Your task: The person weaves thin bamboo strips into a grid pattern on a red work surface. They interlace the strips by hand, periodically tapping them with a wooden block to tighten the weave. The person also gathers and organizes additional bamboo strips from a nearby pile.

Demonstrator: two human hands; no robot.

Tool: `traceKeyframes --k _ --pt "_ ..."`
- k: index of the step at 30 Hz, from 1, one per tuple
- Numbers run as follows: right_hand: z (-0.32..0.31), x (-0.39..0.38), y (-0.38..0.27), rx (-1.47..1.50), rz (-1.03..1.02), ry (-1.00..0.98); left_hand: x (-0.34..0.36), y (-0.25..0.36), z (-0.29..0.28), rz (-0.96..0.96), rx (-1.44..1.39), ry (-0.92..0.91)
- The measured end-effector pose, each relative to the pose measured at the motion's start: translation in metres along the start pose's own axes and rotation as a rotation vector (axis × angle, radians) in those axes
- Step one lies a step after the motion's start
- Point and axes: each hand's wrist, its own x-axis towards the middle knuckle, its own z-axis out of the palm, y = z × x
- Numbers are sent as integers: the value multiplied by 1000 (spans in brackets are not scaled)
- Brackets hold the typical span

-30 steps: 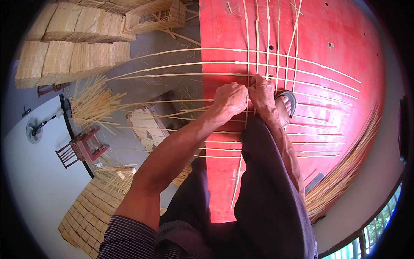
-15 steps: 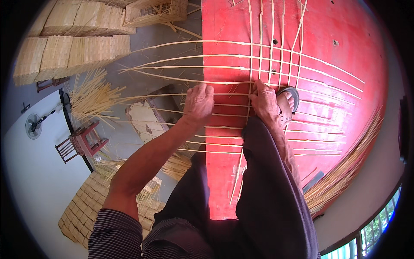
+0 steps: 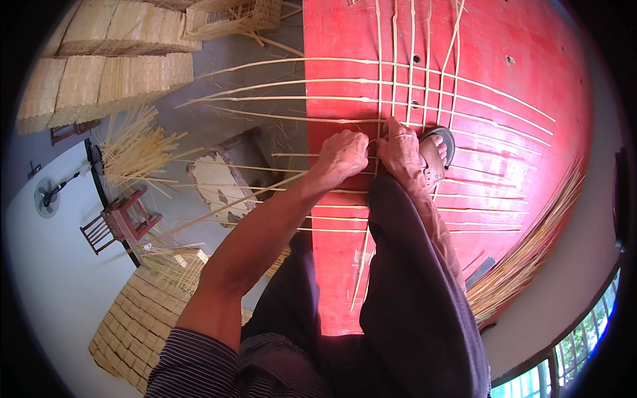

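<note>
The person is bending low over a red board [image 3: 504, 172] that is lying on the floor, and a loose lattice of thin bamboo strips [image 3: 398, 83] is spreading across it, some running away from the person and some crossing them sideways. The left hand [image 3: 343, 157] is closing its fingers around one of the crossing strips, right at the near edge of the lattice. The right hand [image 3: 400, 149] is lying just beside it, touching it, with the fingers pressing down on the strips; I cannot tell if they are pinching one. A foot in a sandal [image 3: 434, 156] is standing on the strips, next to the right hand. A bundle of spare strips [image 3: 531, 259] is lying along the right edge of the board. Woven mats [image 3: 106, 60] are stacking up at the far left.
</note>
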Motion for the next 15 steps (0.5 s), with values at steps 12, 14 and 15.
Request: traceKeyframes --k 12,14,15 --pt "0 0 3 21 7 27 -2 14 -2 8 7 -17" --pt "-1 0 3 13 9 22 -2 12 -3 6 8 -11" --pt "-1 1 4 10 11 15 -2 7 -3 6 19 1"
